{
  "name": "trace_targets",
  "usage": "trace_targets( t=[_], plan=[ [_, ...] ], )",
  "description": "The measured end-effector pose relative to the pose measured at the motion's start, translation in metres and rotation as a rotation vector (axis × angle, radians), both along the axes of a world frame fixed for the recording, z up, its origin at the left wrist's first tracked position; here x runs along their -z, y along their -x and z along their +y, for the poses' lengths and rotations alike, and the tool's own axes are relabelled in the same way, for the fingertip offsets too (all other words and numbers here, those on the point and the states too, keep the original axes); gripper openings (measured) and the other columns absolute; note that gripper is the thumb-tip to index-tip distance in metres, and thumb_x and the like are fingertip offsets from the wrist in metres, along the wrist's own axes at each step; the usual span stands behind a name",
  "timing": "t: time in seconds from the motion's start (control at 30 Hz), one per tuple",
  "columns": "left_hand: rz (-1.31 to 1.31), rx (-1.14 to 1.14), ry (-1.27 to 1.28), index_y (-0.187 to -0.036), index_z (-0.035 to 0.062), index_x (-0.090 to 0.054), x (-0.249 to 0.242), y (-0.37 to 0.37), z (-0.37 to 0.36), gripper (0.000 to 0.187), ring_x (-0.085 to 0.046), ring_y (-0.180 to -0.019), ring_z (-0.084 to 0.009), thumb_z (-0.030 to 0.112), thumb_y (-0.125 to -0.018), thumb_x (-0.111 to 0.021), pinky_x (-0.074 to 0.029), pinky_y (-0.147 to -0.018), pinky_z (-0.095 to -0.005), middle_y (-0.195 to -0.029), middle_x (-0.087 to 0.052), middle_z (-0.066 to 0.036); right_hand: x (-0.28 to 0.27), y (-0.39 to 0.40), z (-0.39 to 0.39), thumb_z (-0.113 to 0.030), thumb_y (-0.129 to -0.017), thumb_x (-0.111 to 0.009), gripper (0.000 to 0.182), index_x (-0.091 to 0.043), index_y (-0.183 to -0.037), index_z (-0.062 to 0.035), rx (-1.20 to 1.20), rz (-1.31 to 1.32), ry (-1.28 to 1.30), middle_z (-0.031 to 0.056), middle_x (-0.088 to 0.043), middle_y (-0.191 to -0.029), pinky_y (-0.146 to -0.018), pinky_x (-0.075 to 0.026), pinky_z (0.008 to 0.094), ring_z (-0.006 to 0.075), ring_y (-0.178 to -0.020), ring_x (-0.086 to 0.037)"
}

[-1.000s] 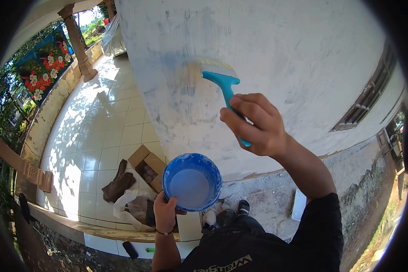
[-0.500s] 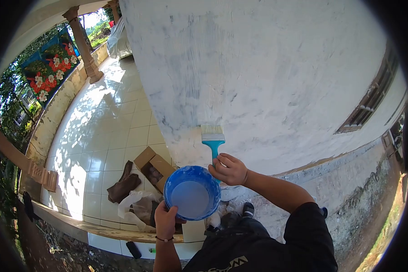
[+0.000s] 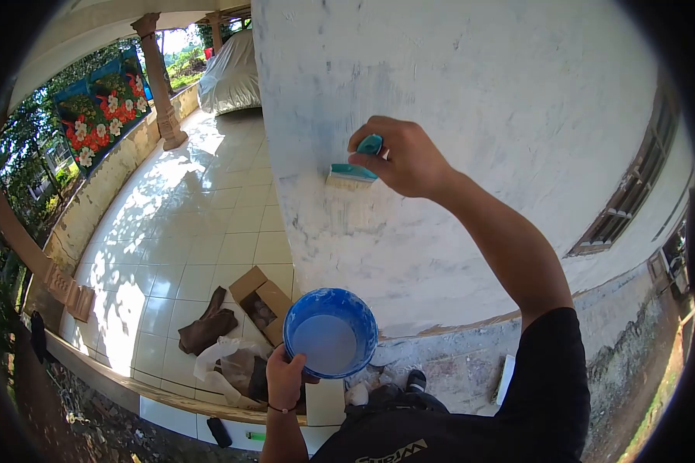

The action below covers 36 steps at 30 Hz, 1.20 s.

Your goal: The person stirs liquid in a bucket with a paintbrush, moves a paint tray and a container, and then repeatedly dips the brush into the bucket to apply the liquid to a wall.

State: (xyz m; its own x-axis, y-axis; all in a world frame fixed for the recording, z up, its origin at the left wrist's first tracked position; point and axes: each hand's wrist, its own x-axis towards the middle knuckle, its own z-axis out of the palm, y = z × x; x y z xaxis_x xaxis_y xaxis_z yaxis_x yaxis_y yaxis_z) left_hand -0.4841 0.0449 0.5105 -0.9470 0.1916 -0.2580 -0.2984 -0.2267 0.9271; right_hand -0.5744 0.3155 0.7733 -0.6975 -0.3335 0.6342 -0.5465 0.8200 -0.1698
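My right hand (image 3: 400, 157) grips the teal handle of a paintbrush (image 3: 353, 174). The brush's wide, pale bristles point downward against the white, streaky wall (image 3: 471, 100). In my left hand (image 3: 286, 376) is the rim of a blue bucket (image 3: 371, 339), thumb over the edge and fingers around the outside. Whitish paint (image 3: 323, 344) lies inside the bucket, and dried white smears mark its inner wall. The bucket stays low in front of my body, below and to the left of the brush.
Left of the wall, a tiled porch floor (image 3: 185, 255) holds an open cardboard box (image 3: 264, 301), a brown cloth-like item (image 3: 208, 324) and a plastic bag (image 3: 228, 363). Farther back are a covered vehicle (image 3: 233, 77) and a pillar (image 3: 162, 92). A barred window (image 3: 629, 185) sits at right.
My right hand has moved up the wall with the paintbrush, whose bristles have turned from pointing up to pointing down. The bucket has barely moved in my left hand. The view has shifted slightly left.
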Motion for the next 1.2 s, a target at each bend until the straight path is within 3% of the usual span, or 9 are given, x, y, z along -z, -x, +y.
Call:
trace_targets(
  t=[0.17,0.23,0.37,0.43,0.53,0.67,0.77,0.97,1.2],
  plan=[
    [0.022,0.025,-0.017,-0.098,-0.0096,-0.057,-0.001,0.001,0.003,0.023,-0.065,-0.057,-0.0194,0.003,-0.08,-0.052,-0.056,-0.044,-0.0268,-0.083,-0.064,-0.015,-0.108,-0.006,-0.009,-0.016,-0.082,-0.071,0.013,-0.067,-0.092,-0.0079,0.17,0.399,-0.158,0.0093,-0.066,-0.079,-0.066,-0.052,0.0296,0.0204,-0.069,-0.063],
    [0.023,0.024,-0.015,-0.098,-0.0097,-0.057,-0.002,0.002,0.003,0.023,-0.065,-0.056,-0.0193,0.003,-0.08,-0.052,-0.056,-0.043,-0.0266,-0.083,-0.065,-0.015,-0.141,-0.048,-0.04,-0.01,-0.084,-0.066,0.01,-0.064,-0.087,-0.0001,0.352,0.178,-0.039,0.0126,-0.067,-0.083,-0.062,-0.051,0.0315,0.0184,-0.07,-0.064],
    [0.011,0.031,-0.001,-0.098,-0.0097,-0.057,-0.007,0.003,0.003,0.022,-0.065,-0.056,-0.019,0.003,-0.08,-0.052,-0.056,-0.043,-0.0263,-0.083,-0.065,-0.015,-0.118,-0.053,-0.03,-0.008,-0.083,-0.067,0.009,-0.064,-0.087,-0.0003,0.017,0.385,0.062,0.0136,-0.066,-0.082,-0.06,-0.051,0.0306,0.0192,-0.07,-0.065],
    [0.029,0.05,-0.021,-0.098,-0.0094,-0.057,-0.003,0.005,0.002,0.022,-0.065,-0.056,-0.0188,0.003,-0.08,-0.051,-0.056,-0.043,-0.0261,-0.083,-0.065,-0.015,-0.069,-0.047,-0.027,-0.009,-0.077,-0.072,0.015,-0.066,-0.091,-0.009,-0.019,0.776,-0.275,0.0079,-0.061,-0.079,-0.064,-0.052,0.0263,0.0198,-0.072,-0.062],
    [0.029,0.047,0.031,-0.099,-0.0093,-0.057,-0.006,0.003,0.001,0.022,-0.065,-0.056,-0.0188,0.002,-0.08,-0.051,-0.056,-0.043,-0.0262,-0.083,-0.065,-0.015,0.035,-0.008,-0.021,-0.011,-0.067,-0.066,0.017,-0.058,-0.083,-0.0083,-0.035,0.917,-0.52,0.0037,-0.051,-0.082,-0.071,-0.053,0.025,0.0185,-0.083,-0.055],
    [0.018,0.034,-0.003,-0.099,-0.0094,-0.056,0.001,0.001,0.0,0.023,-0.065,-0.056,-0.0189,0.003,-0.08,-0.052,-0.056,-0.043,-0.0264,-0.083,-0.065,-0.015,0.168,0.006,-0.008,-0.011,-0.072,-0.067,0.02,-0.063,-0.091,-0.0064,-0.058,0.757,-0.615,0.0065,-0.054,-0.087,-0.078,-0.057,0.0293,0.0235,-0.09,-0.058],
    [-0.045,0.015,0.011,-0.099,-0.0095,-0.056,0.003,-0.004,-0.004,0.023,-0.065,-0.056,-0.0193,0.003,-0.08,-0.052,-0.056,-0.044,-0.0268,-0.083,-0.065,-0.015,0.206,-0.009,-0.021,-0.012,-0.068,-0.064,0.021,-0.061,-0.088,-0.0045,-0.117,0.715,-0.576,0.0067,-0.053,-0.084,-0.076,-0.053,0.0283,0.0233,-0.085,-0.056],
    [-0.035,0.002,0.036,-0.099,-0.009,-0.056,0.012,-0.007,-0.009,0.023,-0.065,-0.056,-0.0198,0.003,-0.079,-0.052,-0.057,-0.045,-0.0274,-0.083,-0.065,-0.015,0.209,-0.038,-0.028,-0.008,-0.068,-0.068,0.024,-0.063,-0.092,-0.0073,-0.152,0.552,-0.474,0.0063,-0.053,-0.085,-0.075,-0.055,0.0295,0.0214,-0.084,-0.058],
    [-0.021,0.03,0.044,-0.097,-0.0086,-0.057,0.01,-0.005,-0.004,0.021,-0.065,-0.054,-0.0194,0.004,-0.08,-0.052,-0.056,-0.045,-0.0273,-0.08,-0.065,-0.015,0.147,0.007,-0.007,-0.008,-0.079,-0.07,0.011,-0.065,-0.089,-0.0047,-0.068,0.038,0.055,0.0095,-0.06,-0.081,-0.064,-0.05,0.0338,0.0256,-0.074,-0.058]
  ],
)
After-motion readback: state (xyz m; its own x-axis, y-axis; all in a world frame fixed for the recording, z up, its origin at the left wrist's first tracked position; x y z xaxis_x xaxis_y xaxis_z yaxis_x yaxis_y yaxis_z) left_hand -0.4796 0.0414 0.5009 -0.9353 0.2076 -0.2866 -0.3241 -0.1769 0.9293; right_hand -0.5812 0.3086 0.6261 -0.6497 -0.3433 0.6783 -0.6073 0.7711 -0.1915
